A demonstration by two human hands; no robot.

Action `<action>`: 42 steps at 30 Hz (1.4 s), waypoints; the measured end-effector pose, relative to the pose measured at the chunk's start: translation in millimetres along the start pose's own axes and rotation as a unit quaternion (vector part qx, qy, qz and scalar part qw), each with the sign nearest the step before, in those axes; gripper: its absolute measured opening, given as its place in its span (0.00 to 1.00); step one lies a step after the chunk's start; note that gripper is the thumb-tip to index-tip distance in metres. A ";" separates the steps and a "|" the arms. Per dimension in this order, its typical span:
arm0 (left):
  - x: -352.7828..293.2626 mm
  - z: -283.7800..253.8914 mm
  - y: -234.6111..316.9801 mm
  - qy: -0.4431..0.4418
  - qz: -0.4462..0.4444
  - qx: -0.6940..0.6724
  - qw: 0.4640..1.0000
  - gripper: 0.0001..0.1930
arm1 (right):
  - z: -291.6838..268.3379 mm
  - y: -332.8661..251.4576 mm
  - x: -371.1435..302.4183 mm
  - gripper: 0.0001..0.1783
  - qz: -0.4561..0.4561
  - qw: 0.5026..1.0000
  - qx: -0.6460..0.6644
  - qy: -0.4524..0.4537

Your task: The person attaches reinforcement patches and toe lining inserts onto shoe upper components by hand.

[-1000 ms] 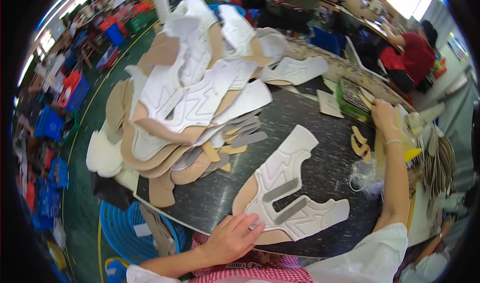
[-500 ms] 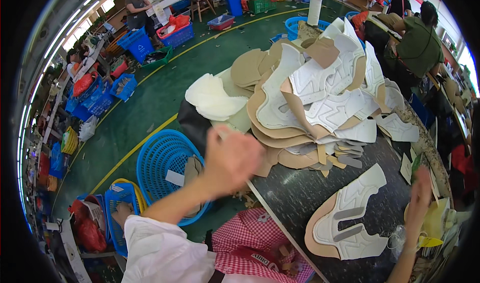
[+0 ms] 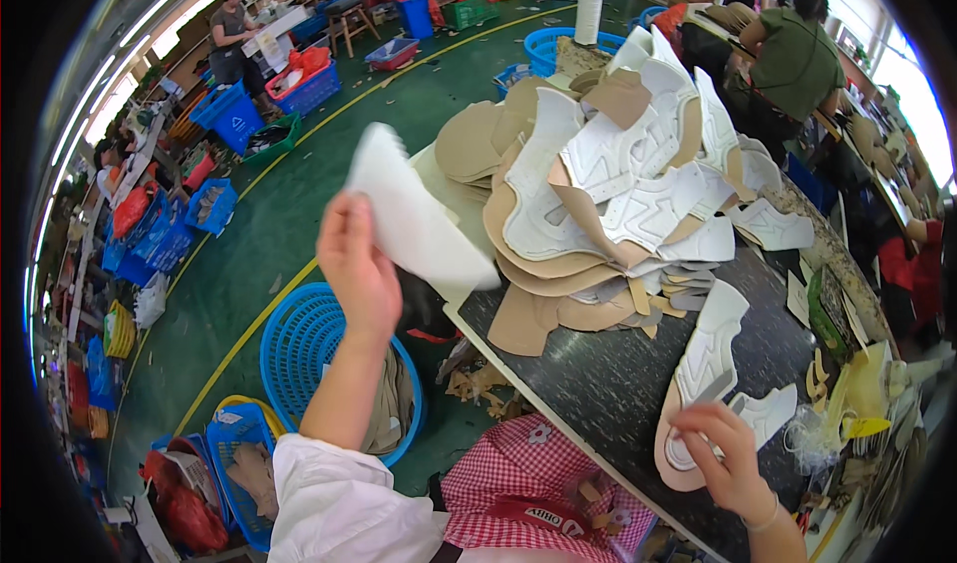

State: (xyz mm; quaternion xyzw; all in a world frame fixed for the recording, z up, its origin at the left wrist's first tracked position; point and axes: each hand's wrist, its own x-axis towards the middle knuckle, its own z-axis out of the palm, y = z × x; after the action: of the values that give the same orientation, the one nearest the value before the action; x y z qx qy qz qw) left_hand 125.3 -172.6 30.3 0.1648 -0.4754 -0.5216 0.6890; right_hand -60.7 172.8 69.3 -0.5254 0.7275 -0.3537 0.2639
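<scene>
My left hand (image 3: 359, 269) is raised over the table's left corner. Its thumb and fingers are closed on a white foam sheet (image 3: 414, 214), which is tilted and blurred by motion. Low over the dark tabletop, my right hand (image 3: 726, 455) has bent fingers at a U-shaped white shoe upper (image 3: 706, 349) with a tan backing. The hand seems to grip it and covers part of it. A grey strip (image 3: 715, 391) shows at the fingertips. Beyond lies a heap of white and tan shoe uppers (image 3: 648, 204).
A blue basket (image 3: 299, 329) holding tan pieces stands on the floor left of the table. Yellow scraps (image 3: 859, 394) and tangled clear thread (image 3: 812, 438) lie at the right. Several people work farther off, one in a green top (image 3: 797, 65). Small grey strips (image 3: 688, 289) lie beside the heap.
The left hand has taken up the white foam sheet from beside the heap. My right hand has come in from the right onto the shoe upper, which has turned.
</scene>
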 end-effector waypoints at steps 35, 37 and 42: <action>-149.9 110.3 16.8 -0.511 0.046 -0.043 0.857 0.17 | 9.4 10.8 -31.0 0.09 0.054 0.896 0.341 0.281; -149.5 123.7 11.9 -0.461 -0.095 -0.040 0.881 0.28 | -10.7 7.6 -43.8 0.09 0.070 0.951 0.211 0.214; -163.0 123.3 21.4 -0.571 -0.337 0.088 0.743 0.29 | -1.3 19.4 -69.2 0.07 0.122 0.979 0.106 0.122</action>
State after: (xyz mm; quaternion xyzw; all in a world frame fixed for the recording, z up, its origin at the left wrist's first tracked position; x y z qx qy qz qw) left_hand 34.8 11.9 27.9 0.0461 -0.7371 -0.6723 0.0503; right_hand -51.5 242.7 55.6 -0.3545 0.7714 -0.4550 0.2687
